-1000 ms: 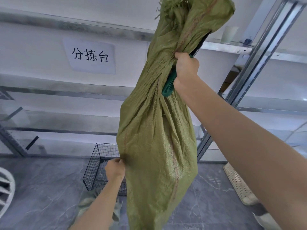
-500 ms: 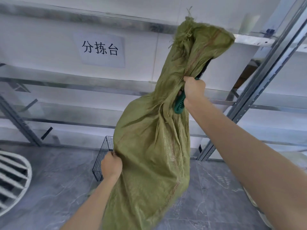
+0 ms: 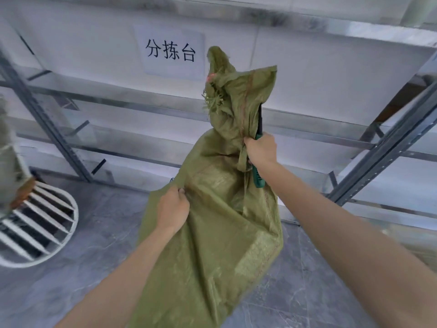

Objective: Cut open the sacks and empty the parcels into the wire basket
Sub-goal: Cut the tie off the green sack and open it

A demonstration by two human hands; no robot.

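Observation:
A green woven sack (image 3: 212,233) hangs upside down in front of me, limp and creased, its frayed sewn end pointing up. My right hand (image 3: 261,149) grips a bunched fold near that upper end together with a green-handled cutter (image 3: 258,172), whose dark blade end runs up along the cloth. My left hand (image 3: 173,208) pinches the sack's left edge lower down. The wire basket is hidden behind the sack, and no parcels show.
Grey metal shelving (image 3: 378,150) spans the wall behind, with a paper sign (image 3: 170,53) above. A white slatted round stand (image 3: 40,233) sits on the grey floor at left, with another bundle (image 3: 9,162) above it.
Both hands and the sack have come down and the view has swung right and down. The wire basket, seen earlier left of the sack, is now covered by it.

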